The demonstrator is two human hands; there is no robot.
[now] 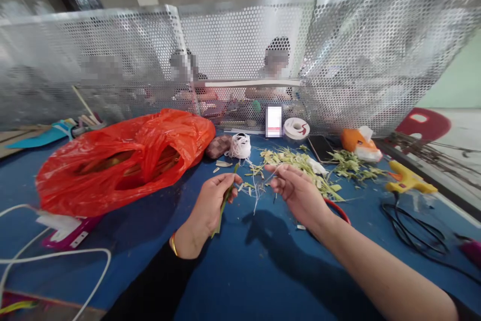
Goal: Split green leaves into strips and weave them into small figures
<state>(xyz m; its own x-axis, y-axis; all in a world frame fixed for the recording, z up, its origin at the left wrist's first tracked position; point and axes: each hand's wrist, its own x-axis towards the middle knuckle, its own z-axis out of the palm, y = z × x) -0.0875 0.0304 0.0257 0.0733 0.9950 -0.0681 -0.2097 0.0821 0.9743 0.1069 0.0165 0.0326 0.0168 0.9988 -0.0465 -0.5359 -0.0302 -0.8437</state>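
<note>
My left hand point(212, 203) is closed around a slim green stem or folded leaf strip point(224, 205), whose tip sticks up past the thumb and whose lower end shows below the palm. Across from it, my right hand point(298, 188) pinches a thin whitish thread point(273, 175) between thumb and forefinger, the other fingers curled. Strands of thread hang loosely between the two hands. A ball of white yarn point(240, 146) lies just beyond them, beside a brown checked pouch point(218, 146). Pale green leaf trimmings point(291, 159) are heaped behind my right hand.
A bulging red plastic bag point(124, 161) fills the left side. On the right are a yellow glue gun point(409, 179) with coiled black cord, an orange tissue pack point(361, 144) and a dark phone point(320, 148). A ribbon spool point(296, 128) stands near the perforated metal screen point(240, 30); people sit behind it.
</note>
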